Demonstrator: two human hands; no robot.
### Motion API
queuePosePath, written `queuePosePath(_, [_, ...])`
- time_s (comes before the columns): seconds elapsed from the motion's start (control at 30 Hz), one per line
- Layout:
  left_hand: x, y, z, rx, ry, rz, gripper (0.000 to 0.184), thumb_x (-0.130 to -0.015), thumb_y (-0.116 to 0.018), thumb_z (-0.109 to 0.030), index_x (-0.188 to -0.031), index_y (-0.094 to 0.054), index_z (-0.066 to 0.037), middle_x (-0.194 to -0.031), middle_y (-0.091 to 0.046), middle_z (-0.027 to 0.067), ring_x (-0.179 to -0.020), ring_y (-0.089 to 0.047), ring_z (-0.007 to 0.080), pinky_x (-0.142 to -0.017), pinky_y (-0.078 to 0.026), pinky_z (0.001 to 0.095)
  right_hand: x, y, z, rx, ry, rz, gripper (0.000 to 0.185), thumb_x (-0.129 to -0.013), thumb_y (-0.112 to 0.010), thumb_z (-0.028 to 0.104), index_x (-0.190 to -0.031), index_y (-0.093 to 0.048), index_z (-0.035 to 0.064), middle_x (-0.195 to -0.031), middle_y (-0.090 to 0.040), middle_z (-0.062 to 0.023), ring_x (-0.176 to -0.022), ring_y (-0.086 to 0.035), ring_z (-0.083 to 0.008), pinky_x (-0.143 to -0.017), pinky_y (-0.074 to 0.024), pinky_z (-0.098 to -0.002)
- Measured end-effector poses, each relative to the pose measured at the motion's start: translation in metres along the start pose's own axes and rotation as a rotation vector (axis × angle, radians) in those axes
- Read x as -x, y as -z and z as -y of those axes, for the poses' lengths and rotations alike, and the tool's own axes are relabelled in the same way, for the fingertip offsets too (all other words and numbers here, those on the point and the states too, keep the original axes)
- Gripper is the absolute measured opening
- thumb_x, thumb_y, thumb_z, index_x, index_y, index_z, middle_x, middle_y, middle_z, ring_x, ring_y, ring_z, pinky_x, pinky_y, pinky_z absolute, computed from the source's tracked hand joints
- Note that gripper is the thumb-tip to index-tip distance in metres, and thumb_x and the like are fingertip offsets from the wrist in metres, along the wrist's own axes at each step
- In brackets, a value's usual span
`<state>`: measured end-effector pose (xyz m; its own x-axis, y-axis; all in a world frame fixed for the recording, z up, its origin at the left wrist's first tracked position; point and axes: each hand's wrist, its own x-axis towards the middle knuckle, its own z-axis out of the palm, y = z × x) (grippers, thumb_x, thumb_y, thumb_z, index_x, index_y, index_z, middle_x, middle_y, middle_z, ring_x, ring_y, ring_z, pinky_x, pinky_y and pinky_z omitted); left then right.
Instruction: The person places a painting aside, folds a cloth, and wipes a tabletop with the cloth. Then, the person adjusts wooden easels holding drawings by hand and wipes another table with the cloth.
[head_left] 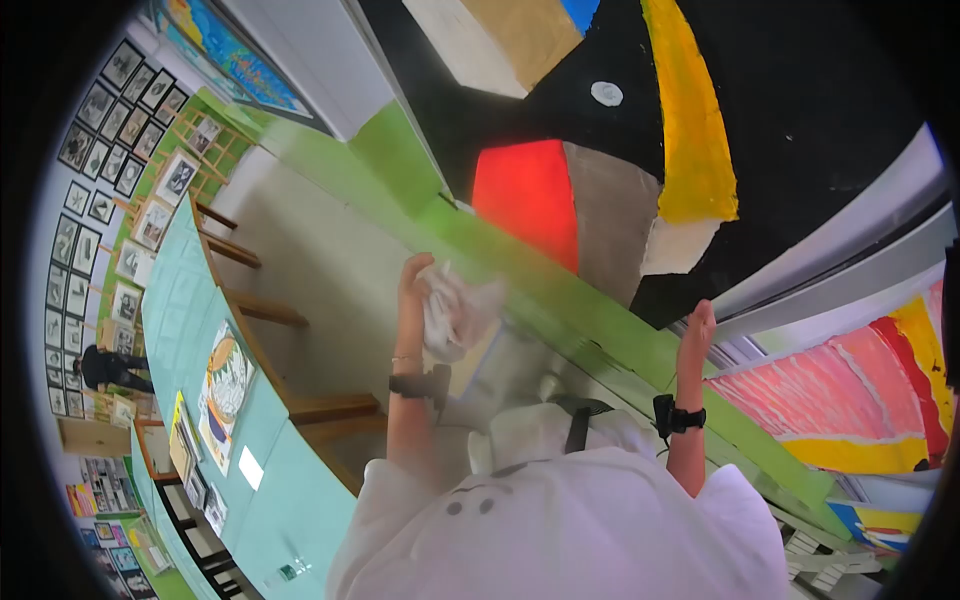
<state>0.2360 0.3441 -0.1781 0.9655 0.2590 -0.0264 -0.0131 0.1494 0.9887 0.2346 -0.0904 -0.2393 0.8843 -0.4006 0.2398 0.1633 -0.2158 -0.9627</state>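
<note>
My left hand is raised in front of me, closed around a crumpled, thin white cloth. Blur smears the cloth's edges, and part of it hangs beside the palm. My right hand is raised at the other side, seen nearly edge-on. Its fingers look stretched out, with nothing visible in them. It is close to the lower end of a pale frame, by the painted wall panel; I cannot tell whether it touches either. Dark bands circle both wrists.
A long light-green table curves along the left, bearing a drawing and books. Wooden stools stand along it. Framed pictures cover the far wall, where a person in dark clothes bends. A pink painting is at right.
</note>
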Motion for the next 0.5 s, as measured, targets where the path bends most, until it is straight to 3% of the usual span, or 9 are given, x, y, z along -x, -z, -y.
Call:
queuePosePath(0.07, [-0.046,0.029,0.037,-0.190,-0.105,0.041,0.049,-0.078,-0.041,-0.004,-0.127,-0.049,-0.004,-0.123,-0.052,0.0110,-0.115,-0.051,0.0240,-0.098,-0.043,0.0341,0.008,0.003,-0.004,0.030,-0.078,-0.018,0.044,-0.101,-0.042,0.049,-0.078,-0.028,0.0147,-0.076,-0.023,0.0062,-0.069,-0.028,-0.0056,-0.062,-0.0264,-0.0251])
queuePosePath(0.17, [-0.076,0.026,0.036,-0.145,-0.045,0.080,0.053,-0.076,-0.042,-0.003,-0.128,-0.049,-0.003,-0.132,-0.048,0.0109,-0.124,-0.044,0.0239,-0.104,-0.036,0.0346,0.015,0.005,-0.004,0.037,-0.094,-0.060,0.044,-0.100,-0.043,0.052,-0.079,-0.029,0.0149,-0.078,-0.024,0.0061,-0.071,-0.029,-0.0053,-0.065,-0.0287,-0.0244])
queuePosePath(0.3, [-0.097,0.022,0.043,-0.038,0.016,0.098,0.067,-0.070,-0.038,-0.002,-0.136,-0.043,-0.006,-0.139,-0.046,0.0165,-0.117,-0.049,0.0237,-0.096,-0.041,0.0280,0.023,0.008,0.001,0.042,-0.138,-0.058,0.045,-0.099,-0.043,0.053,-0.079,-0.031,0.0153,-0.079,-0.025,0.0060,-0.072,-0.029,-0.0051,-0.071,-0.0329,-0.0242])
queuePosePath(0.4, [-0.107,0.028,0.053,-0.107,0.022,0.111,0.067,-0.073,-0.038,-0.001,-0.139,-0.041,-0.007,-0.140,-0.045,0.0159,-0.108,-0.052,0.0194,-0.087,-0.045,0.0233,0.025,0.006,0.007,0.020,-0.144,-0.077,0.044,-0.099,-0.043,0.053,-0.079,-0.032,0.0153,-0.078,-0.025,0.0056,-0.071,-0.029,-0.0053,-0.074,-0.0355,-0.0246])
queuePosePath(0.5, [-0.116,0.044,0.055,-0.131,0.062,0.177,0.065,-0.081,-0.040,0.001,-0.144,-0.032,-0.006,-0.144,-0.041,0.0135,-0.115,-0.049,0.0206,-0.094,-0.043,0.0300,0.028,0.013,0.002,0.034,-0.201,-0.108,0.044,-0.099,-0.042,0.053,-0.079,-0.033,0.0147,-0.077,-0.026,0.0054,-0.069,-0.029,-0.0057,-0.076,-0.0375,-0.0257])
